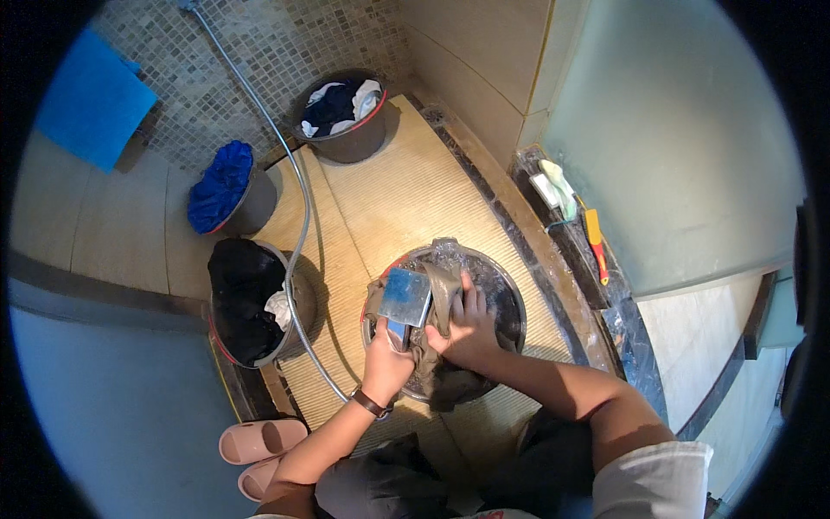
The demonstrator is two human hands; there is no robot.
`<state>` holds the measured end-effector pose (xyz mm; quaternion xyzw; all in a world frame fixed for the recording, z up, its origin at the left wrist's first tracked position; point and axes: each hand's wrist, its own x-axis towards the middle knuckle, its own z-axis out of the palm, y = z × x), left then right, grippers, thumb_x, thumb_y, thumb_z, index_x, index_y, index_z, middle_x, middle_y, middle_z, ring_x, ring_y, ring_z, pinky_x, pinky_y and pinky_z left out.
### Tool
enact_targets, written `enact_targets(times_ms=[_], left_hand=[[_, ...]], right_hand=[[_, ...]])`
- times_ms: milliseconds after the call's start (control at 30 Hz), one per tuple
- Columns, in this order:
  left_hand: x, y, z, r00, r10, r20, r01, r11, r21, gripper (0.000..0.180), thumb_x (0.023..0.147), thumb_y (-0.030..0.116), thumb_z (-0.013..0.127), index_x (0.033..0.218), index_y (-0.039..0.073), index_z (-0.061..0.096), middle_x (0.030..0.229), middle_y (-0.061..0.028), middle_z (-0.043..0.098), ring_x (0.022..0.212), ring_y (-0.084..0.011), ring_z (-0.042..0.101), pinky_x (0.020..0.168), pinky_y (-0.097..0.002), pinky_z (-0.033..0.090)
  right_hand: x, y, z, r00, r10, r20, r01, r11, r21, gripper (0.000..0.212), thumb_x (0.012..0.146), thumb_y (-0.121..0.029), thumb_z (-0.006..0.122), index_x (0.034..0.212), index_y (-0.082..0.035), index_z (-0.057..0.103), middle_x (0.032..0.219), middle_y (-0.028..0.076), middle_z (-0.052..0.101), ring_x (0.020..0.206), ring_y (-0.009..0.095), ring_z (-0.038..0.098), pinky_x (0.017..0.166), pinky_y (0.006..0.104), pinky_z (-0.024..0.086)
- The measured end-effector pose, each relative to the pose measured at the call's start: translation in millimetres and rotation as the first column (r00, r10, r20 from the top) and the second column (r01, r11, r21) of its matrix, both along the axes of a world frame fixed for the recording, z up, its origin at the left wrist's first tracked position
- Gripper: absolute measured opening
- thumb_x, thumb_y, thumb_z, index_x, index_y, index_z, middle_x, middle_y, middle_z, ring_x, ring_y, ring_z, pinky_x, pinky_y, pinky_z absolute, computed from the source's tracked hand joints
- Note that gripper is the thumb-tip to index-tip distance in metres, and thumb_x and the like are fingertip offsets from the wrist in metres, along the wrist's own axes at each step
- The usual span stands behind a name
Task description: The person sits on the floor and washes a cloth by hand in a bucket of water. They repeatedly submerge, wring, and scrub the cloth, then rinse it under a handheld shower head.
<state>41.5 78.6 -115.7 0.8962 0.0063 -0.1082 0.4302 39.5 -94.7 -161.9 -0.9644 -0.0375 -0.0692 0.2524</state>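
Left fingers on a flat blue block, right fingers in wet brown cloth

The left fingers are closed around the lower end of the block, whose flat face tips up just ahead of them; its exact kind is hard to tell. The right fingers grip bunched cloth right beside the block, thumb toward it. Under both sets of fingers stands a round basin with more of the brown cloth inside. A watch circles the wrist behind the left fingers. To their left runs a metal hose, passing in front of a bucket of black garments. Farther ahead and left sits blue fabric in another bucket; well ahead, a third bucket holds dark and white clothes. Well right of the right fingers lies a yellow-and-red tool; pink slippers rest left of and behind the left fingers
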Motion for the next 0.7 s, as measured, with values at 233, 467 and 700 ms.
enact_targets(times_ms=[233,467,700], left_hand=[[-2.4,-10.7,3.6,0.999,-0.045,-0.006,0.045,0.998,-0.039,0.069,0.076,0.007,0.068,0.137,-0.004,0.037,0.086,-0.0269,0.066,0.083,-0.0426,0.066,0.072,-0.0443,0.053],[-2.3,10.3,-19.3,0.990,-0.016,0.141,0.021,0.999,-0.032,0.073,0.077,0.013,0.071,0.140,-0.004,0.039,0.084,-0.0236,0.067,0.080,-0.0409,0.067,0.073,-0.0412,0.053],[-4.0,18.4,19.8,0.987,0.089,0.136,-0.111,0.981,0.160,0.029,0.075,0.016,0.076,0.085,-0.004,0.058,0.071,-0.0233,0.064,0.071,-0.0402,0.066,0.065,-0.0435,0.052]], right_hand=[[28.6,-31.9,-45.3,0.973,-0.025,-0.231,0.098,0.946,0.308,0.050,0.083,-0.040,0.062,0.097,0.007,0.064,0.088,0.029,0.062,0.085,0.040,0.062,0.081,0.0469,0.050],[70.5,-39.4,-9.3,0.901,-0.049,-0.431,0.267,0.845,0.463,0.057,0.079,-0.047,0.062,0.096,0.006,0.068,0.093,0.032,0.066,0.097,0.042,0.065,0.084,0.0448,0.050],[37.8,-30.7,72.3,0.891,0.033,-0.452,0.138,0.930,0.340,0.047,0.074,-0.038,0.062,0.068,0.008,0.065,0.083,0.031,0.066,0.079,0.042,0.068,0.078,0.0429,0.055]])
